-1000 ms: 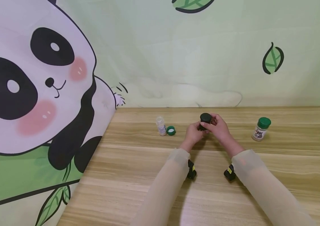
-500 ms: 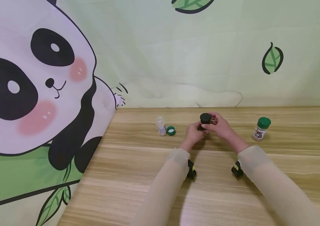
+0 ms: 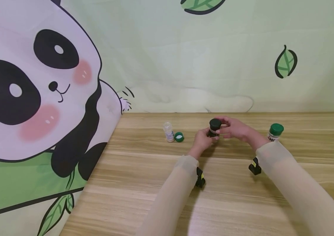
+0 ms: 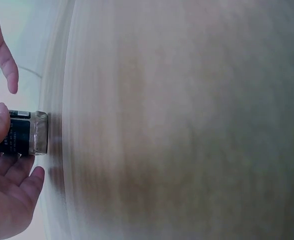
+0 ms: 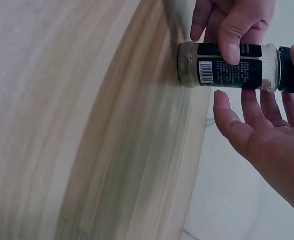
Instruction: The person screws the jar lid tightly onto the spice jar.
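Observation:
A seasoning bottle [image 5: 207, 75] with a dark label, a barcode and a black cap [image 3: 215, 123] stands roughly upright between both hands. My left hand [image 3: 203, 141] grips its body, thumb across the label in the right wrist view. My right hand [image 3: 238, 128] is at the top, thumb and a finger pinching the black cap, with the other fingers spread. Part of the cap is hidden by the right thumb. In the left wrist view the bottle's lower end [image 4: 40, 132] shows close to the table; whether it touches cannot be made out.
On the left of the wooden table [image 3: 143, 183] stands a clear uncapped bottle [image 3: 168, 132], with a green cap [image 3: 179, 137] lying beside it. A green-capped bottle [image 3: 276, 129] stands on the right, partly behind my right sleeve. A panda-printed cloth [image 3: 167, 65] hangs behind.
My right wrist and forearm have swung right and slightly up, turning the hand about the cap. The sleeve now covers part of the right green-capped bottle. The left hand holds still.

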Tool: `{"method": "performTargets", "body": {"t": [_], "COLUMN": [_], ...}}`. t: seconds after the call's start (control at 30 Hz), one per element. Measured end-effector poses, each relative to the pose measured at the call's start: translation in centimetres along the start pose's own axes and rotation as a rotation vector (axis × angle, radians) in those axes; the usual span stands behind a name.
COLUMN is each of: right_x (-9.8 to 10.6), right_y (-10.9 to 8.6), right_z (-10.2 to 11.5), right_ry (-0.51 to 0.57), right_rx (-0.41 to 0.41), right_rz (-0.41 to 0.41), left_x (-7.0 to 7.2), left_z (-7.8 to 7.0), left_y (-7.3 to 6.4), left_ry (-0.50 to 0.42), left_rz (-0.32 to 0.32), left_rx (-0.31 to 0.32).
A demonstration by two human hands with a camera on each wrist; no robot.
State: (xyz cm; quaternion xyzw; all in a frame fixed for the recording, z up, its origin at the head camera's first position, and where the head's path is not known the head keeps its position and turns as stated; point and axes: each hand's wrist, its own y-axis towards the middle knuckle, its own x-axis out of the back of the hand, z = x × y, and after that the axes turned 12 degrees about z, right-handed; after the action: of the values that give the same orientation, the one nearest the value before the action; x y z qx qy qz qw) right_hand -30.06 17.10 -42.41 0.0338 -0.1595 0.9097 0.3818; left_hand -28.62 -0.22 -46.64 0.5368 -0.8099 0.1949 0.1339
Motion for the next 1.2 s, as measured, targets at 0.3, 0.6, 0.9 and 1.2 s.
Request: {"method": "performTargets", "body": {"t": [0.3, 0.6, 0.9, 1.2], "right_x": [0.1, -0.1, -0.5, -1.1], "right_y": [0.1, 0.3, 0.1, 0.2], "right_z": [0.4, 0.4, 0.4, 0.1], "right_ry": [-0.045, -0.077, -0.069, -0.036], "right_rx": [-0.023, -0.039, -0.039, -0.026], "right_rz": [-0.031, -0.053, -0.082, -0.133], "left_x": [0.1, 0.0, -0.1, -0.2], "left_z": [0.1, 0.0, 0.1, 0.4], "left_y": [0.0, -0.1, 0.1, 0.1], "left_ry": [0.009, 0.017, 0.004, -0.011], "left_rz": [0.001, 0.004, 0.011, 0.003], "left_rx": [-0.023, -0.022, -0.021, -0.031]}}
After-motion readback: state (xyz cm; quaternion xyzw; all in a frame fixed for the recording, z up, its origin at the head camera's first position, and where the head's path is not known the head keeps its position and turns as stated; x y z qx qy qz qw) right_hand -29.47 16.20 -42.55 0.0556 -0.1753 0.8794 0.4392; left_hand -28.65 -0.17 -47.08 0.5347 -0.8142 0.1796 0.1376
